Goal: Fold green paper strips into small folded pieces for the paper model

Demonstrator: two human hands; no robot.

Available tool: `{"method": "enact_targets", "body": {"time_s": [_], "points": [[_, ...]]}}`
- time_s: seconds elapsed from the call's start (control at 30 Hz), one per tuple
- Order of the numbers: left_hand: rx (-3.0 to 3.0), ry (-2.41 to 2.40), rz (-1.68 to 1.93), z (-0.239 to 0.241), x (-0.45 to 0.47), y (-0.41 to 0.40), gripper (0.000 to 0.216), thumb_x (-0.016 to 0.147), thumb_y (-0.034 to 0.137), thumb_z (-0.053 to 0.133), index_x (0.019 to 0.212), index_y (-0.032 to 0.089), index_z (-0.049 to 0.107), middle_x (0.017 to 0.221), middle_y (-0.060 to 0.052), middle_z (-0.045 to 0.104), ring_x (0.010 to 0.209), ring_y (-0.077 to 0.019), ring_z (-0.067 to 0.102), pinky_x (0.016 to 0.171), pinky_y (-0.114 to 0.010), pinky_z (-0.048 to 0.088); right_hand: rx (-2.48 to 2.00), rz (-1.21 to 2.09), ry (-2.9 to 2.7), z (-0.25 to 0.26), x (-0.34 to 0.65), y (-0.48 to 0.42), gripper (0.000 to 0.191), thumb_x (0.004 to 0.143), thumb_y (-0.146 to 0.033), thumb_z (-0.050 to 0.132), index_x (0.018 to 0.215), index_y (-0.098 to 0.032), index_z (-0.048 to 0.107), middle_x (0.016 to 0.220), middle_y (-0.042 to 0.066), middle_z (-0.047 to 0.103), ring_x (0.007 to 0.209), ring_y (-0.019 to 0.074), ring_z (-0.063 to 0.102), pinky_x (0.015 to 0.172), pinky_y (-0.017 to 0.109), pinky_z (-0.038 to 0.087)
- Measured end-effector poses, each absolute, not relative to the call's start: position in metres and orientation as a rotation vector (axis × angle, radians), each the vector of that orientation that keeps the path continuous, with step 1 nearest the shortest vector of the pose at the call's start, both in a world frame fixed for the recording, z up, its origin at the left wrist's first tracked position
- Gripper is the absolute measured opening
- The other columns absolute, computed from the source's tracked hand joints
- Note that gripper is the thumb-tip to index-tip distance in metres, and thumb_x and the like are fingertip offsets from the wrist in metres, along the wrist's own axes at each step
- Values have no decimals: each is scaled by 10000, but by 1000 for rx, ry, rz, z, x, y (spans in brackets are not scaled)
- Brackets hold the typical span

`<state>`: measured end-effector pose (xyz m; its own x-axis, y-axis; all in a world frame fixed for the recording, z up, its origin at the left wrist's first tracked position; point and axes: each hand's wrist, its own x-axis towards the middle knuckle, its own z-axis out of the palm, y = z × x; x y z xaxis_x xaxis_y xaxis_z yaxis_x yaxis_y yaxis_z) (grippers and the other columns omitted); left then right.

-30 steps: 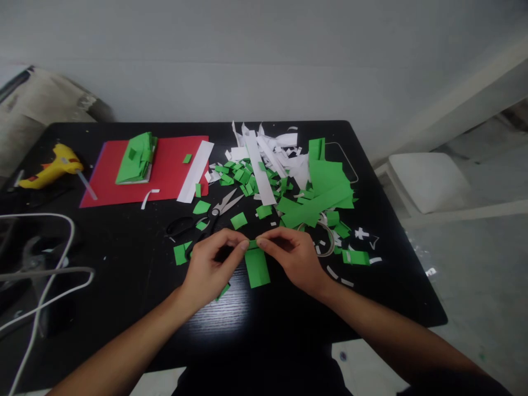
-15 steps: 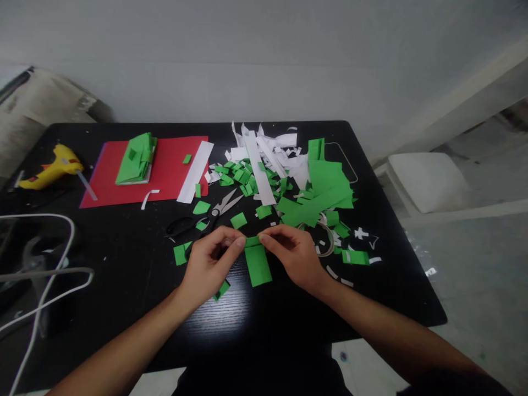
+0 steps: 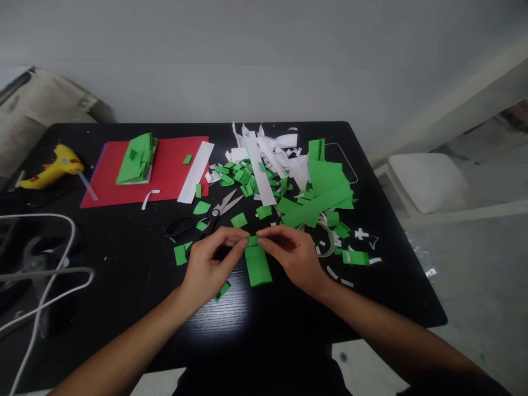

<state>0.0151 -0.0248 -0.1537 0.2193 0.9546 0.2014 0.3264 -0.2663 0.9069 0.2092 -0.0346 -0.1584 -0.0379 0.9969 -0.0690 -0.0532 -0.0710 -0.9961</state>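
Note:
Between my two hands is a small folded strip of green paper [image 3: 253,241], pinched at its left end by my left hand [image 3: 214,258] and at its right end by my right hand [image 3: 292,256]. Just below it a larger green paper rectangle [image 3: 258,267] lies toward me; whether the two are joined I cannot tell. Black-handled scissors [image 3: 225,204] rest with blades apart, beyond my left hand, which partly covers their handles. A roll of tape [image 3: 329,245] lies beside my right hand, partly hidden by it.
Green scraps [image 3: 243,176], white offcuts [image 3: 284,146] and green sheets [image 3: 330,184] are heaped at the back. Red paper [image 3: 169,165] carries a folded green stack [image 3: 136,159] and a white strip [image 3: 195,173]. A yellow glue gun [image 3: 55,168] and white cable [image 3: 68,242] are at left.
My fingertips have drawn slightly closer together along the green strip, and it sits a little flatter against the rectangle. The other things have stayed in place.

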Motion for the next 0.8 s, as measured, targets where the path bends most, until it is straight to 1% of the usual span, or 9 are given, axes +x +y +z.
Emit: {"method": "enact_targets", "body": {"time_s": [0.1,0.5,0.67,0.73,0.8], "points": [[1808,1196,1040,-153,14,-25,75,935,197,699,985,209,753,901,-15,784,773,-135,716,746,-245,609,-1228,1319,-1158,-158,209,-35,82,833,-279,811,911,-252,812,893,13,819,833,187,776,805,328,648],[1800,1198,1027,-154,15,-24,60,928,202,703,966,203,750,881,-13,786,766,-134,726,739,-238,617,-1233,1319,-1180,-159,209,-35,73,832,-284,811,897,-251,810,886,17,818,822,189,774,781,326,649],[1798,1202,1058,-156,15,-25,103,921,202,717,1022,199,738,897,-16,772,774,-135,717,738,-248,606,-1197,1337,-1137,-160,209,-34,188,809,-255,829,994,-253,795,943,22,803,875,177,763,818,311,643],[1809,1194,1075,-156,15,-25,142,915,198,730,1057,205,730,902,-11,761,778,-133,711,740,-250,598,-1186,1358,-1126,-161,209,-35,214,793,-247,839,1001,-249,791,958,28,796,889,180,757,837,320,644],[1834,1176,1085,-156,14,-25,133,919,185,729,1050,209,729,909,-10,750,788,-131,702,746,-253,588,-1174,1372,-1115,-162,209,-35,215,781,-242,846,987,-244,786,963,32,791,892,182,753,850,328,645]]}}
